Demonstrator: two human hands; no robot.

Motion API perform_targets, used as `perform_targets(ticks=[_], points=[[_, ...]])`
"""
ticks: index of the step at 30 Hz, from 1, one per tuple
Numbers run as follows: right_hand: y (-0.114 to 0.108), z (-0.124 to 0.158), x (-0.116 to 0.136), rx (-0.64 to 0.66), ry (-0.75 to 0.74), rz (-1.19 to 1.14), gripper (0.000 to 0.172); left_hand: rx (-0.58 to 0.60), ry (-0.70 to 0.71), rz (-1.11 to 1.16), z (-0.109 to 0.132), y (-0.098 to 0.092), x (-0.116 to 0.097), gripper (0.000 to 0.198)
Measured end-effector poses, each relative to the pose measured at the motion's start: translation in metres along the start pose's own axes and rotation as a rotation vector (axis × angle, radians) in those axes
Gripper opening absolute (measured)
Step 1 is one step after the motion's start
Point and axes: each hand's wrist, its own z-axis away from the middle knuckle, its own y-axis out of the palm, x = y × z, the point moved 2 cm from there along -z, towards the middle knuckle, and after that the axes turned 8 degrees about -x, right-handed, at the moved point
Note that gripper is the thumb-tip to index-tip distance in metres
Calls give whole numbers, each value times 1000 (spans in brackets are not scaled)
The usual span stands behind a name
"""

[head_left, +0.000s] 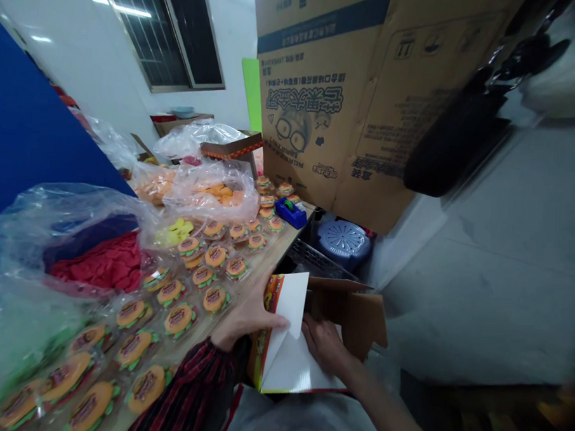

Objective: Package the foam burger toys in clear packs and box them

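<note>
A printed display box (285, 365), orange and yellow outside and white inside, sits low in front of my body with its flaps up. My left hand (249, 312) grips its left wall, thumb over the white inner face and fingers behind the printed side. My right hand (327, 344) rests against the white inner panel, fingers stretched out and pointing into the box; nothing shows in it. Brown cardboard flaps (366, 320) stand just behind the right hand. Beside my left arm, several burger-shaped candies (181, 319) in clear plastic packs lie on the wooden table (261, 259).
Plastic bags hold red pieces (102, 264) and orange pieces (222, 192). A blue tape dispenser (291, 213) stands near the table edge. Beyond are a blue-grey plastic stool (343, 240) and a large printed carton (330, 116). A black strap-like object (453, 140) hangs at right.
</note>
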Motion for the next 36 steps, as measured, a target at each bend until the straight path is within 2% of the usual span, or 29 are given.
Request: perform_targets(ticks=[3,6,10,13,16,22,27,29,30,32,34,35,36], points=[[4,2,-2,-31,-48,-14,22,2,13,-192,9,8,-12,108],[6,4,-1,-136,-25,30,25,-41,-10,-270,12,12,-8,103],[0,5,5,-267,-41,50,29,-147,-40,-220,3,4,9,88],[-3,9,8,-325,-106,24,24,-139,-31,-162,-5,0,15,74],[-4,16,8,-384,-167,-20,27,-130,-63,-163,-8,2,14,64],[-5,20,8,-477,-215,-66,27,-193,-92,-192,-4,11,1,59],[-22,23,19,-491,-217,-91,24,-175,-63,-328,1,18,-5,58],[-32,39,16,-556,-250,-152,18,-173,-56,-350,3,15,-3,55],[-37,49,9,-629,-246,-192,18,-181,-50,-340,4,13,-1,54],[-43,72,-16,-839,-97,-257,22,-195,-33,-310,6,7,3,50],[-39,87,-51,-977,208,-331,25,-207,-16,-292,8,3,6,48],[-33,89,-67,-965,336,-409,31,-207,-12,-291,8,2,7,46],[-24,86,-80,-887,396,-519,40,-204,-13,-295,8,2,8,44]])
